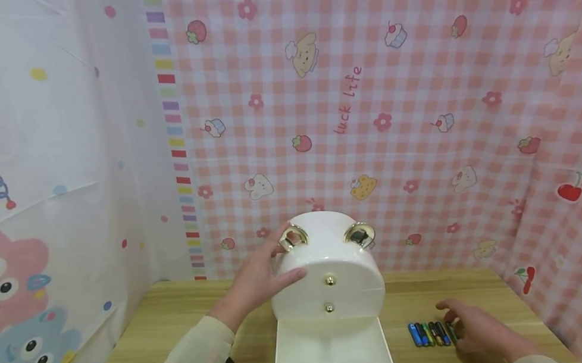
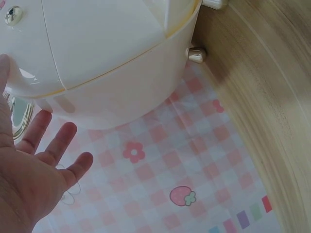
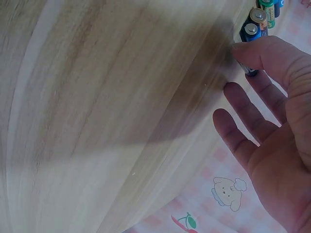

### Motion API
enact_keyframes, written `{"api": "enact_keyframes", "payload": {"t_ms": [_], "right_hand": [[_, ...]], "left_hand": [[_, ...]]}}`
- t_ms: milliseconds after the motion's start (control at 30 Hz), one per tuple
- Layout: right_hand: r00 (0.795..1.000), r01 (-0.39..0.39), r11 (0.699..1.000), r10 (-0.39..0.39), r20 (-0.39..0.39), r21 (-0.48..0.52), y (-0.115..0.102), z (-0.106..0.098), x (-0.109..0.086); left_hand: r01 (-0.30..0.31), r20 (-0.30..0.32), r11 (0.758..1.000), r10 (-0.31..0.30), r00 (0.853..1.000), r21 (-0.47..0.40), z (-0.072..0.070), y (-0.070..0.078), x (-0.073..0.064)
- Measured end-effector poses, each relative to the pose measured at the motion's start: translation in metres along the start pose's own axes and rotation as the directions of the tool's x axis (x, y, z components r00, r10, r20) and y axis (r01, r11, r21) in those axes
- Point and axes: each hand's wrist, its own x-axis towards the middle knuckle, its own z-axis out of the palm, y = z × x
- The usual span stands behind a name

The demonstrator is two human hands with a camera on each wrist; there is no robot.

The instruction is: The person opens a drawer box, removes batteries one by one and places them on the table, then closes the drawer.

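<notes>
A white box (image 1: 328,291) with rounded top stands on the table, two gold-rimmed ears on it and gold knobs on its front. Its lowest drawer (image 1: 331,347) is pulled out, with nothing inside. My left hand (image 1: 259,278) rests against the upper left of the box, thumb on the front, fingers by the left ear (image 1: 293,238), spread and fairly straight. To the right, several batteries (image 1: 428,334) lie side by side in a row. My right hand (image 1: 477,328) is at the row's right end, thumb and a finger pinching the end battery (image 3: 251,74), which the thumb partly hides.
The wooden table (image 1: 187,313) reaches back to a pink checked cloth (image 1: 393,86). A white printed cloth (image 1: 53,172) hangs at the left. The open drawer juts toward me, between my two arms.
</notes>
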Motion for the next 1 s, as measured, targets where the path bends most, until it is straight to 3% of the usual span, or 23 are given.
{"api": "enact_keyframes", "payload": {"t_ms": [733,1000], "right_hand": [[0.993,-0.095,0.995,0.092,0.075,0.040,-0.0026,0.0002,0.0093],[0.993,-0.046,0.996,0.037,0.115,0.080,-0.0013,-0.0023,0.0084]], "left_hand": [[0.006,0.005,1.000,-0.006,1.000,0.014,-0.0008,0.0005,0.0005],[0.005,-0.003,1.000,-0.005,1.000,0.015,0.0013,-0.0016,0.0002]]}}
